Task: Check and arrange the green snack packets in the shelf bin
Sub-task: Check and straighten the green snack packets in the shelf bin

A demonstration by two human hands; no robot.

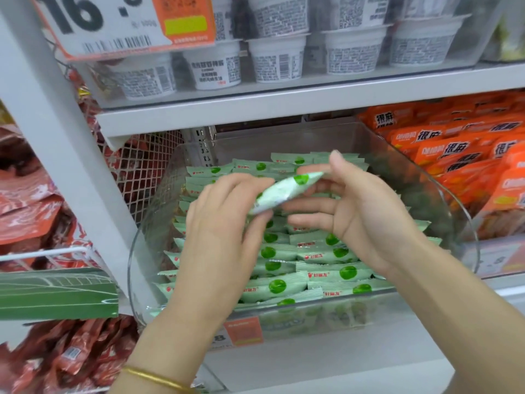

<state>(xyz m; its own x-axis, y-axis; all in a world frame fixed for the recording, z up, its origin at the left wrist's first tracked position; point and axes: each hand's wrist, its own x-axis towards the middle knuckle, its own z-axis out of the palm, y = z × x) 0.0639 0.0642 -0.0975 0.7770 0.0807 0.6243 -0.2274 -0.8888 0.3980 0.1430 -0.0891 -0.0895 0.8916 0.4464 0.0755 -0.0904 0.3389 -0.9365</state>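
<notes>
While my left hand pinched one glossy, pillow-shaped green packet above the clear plastic bin of stacked packets, my right hand, fingers straight and relaxed, touched its crimped tip.

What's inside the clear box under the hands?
Rows of green snack packets fill the clear bin. The left hand, pinching one packet, and the right hand cover the middle rows; lower layers are hidden.

One wide-angle view, worn on the head, looks forward and down from close by into the clear bin at frame centre; left hand and right hand sit nearest, upper shelf across the top
</notes>
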